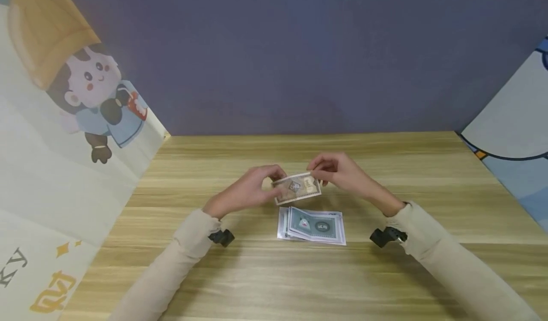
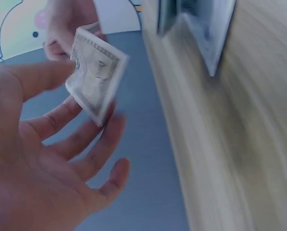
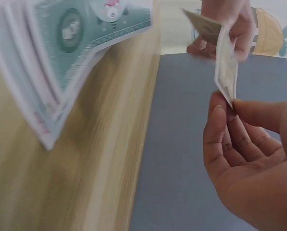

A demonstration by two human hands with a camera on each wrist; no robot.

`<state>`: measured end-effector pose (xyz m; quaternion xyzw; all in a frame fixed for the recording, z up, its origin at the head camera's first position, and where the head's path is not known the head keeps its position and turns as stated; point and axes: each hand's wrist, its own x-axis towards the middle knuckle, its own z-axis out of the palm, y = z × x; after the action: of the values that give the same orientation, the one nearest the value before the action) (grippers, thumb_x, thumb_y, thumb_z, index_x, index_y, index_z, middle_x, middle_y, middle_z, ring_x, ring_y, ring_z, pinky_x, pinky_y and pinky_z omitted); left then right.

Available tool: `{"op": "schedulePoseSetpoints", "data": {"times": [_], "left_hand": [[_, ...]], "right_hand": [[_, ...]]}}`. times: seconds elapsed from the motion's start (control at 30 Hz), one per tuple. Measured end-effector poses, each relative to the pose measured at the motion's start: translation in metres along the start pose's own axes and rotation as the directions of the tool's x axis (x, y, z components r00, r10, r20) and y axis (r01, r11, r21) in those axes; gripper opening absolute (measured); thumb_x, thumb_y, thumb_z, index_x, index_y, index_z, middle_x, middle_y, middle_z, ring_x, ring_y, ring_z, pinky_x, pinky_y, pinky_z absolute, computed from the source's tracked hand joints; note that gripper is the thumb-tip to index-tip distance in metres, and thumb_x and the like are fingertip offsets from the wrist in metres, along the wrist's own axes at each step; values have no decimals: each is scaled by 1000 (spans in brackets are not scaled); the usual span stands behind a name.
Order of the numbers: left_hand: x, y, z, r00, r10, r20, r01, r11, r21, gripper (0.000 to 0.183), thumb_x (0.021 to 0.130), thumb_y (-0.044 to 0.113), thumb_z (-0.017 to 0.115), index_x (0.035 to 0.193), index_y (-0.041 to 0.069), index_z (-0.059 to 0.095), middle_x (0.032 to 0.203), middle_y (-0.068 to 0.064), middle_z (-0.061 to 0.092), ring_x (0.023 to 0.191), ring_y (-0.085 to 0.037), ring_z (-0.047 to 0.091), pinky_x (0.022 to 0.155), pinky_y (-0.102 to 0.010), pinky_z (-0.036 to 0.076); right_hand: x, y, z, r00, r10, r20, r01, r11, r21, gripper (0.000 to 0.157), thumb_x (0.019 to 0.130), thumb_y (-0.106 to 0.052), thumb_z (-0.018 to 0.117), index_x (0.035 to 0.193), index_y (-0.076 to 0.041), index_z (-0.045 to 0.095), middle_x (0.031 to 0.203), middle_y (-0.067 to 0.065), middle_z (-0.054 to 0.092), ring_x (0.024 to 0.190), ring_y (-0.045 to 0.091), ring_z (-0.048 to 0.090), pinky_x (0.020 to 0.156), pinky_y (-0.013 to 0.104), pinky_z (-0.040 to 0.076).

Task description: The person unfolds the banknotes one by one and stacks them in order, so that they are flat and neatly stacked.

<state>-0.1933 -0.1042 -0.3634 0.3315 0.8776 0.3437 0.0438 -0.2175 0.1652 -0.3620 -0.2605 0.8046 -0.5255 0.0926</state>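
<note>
A brown play banknote (image 1: 298, 188) is held up between both hands, above and behind a small stack of play banknotes. My right hand (image 1: 344, 176) pinches its right end between thumb and fingertips, plain in the right wrist view, where the note (image 3: 226, 67) looks creased. At the other end is my left hand (image 1: 252, 188), its thumb over the note's face and its fingers behind; in the left wrist view those fingers (image 2: 115, 127) are partly blurred. The stack (image 1: 317, 226) lies on the table with a green cartoon note on top and paler notes fanned out underneath.
The wood-grain table (image 1: 257, 283) runs back to a dark blue-grey panel (image 1: 299, 59). A cartoon-printed sheet (image 1: 141, 164) borders the left side, and another printed surface (image 1: 505, 121) stands at the right. Black wrist straps (image 1: 387, 236) sit on both sleeves.
</note>
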Motion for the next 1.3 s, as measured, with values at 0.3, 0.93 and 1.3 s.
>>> {"op": "schedulePoseSetpoints", "data": {"times": [0.3,0.93,1.3], "left_hand": [[3,16,10,999,45,26,-43,998,-48,12,97,11,64,109,9,65,78,1,64,69,-10,59,62,-25,52],[0,29,38,989,34,146,-42,998,48,16,99,12,61,115,10,65,72,5,60,58,-6,52,52,-21,46],[-6,14,53,983,5,183,-12,999,34,17,98,11,63,113,7,66,70,4,60,55,-2,49,50,-19,44]], "right_hand": [[-31,11,-2,997,61,-55,-62,998,-28,14,92,-10,71,104,-2,69,91,12,70,76,22,67,65,37,58],[-59,18,8,1000,-11,25,18,949,-314,9,87,-6,74,95,-10,70,73,-6,63,63,9,57,54,25,49],[-59,29,24,995,30,99,11,919,-394,11,88,-6,74,97,-11,70,72,-8,62,62,6,56,54,25,48]]}}
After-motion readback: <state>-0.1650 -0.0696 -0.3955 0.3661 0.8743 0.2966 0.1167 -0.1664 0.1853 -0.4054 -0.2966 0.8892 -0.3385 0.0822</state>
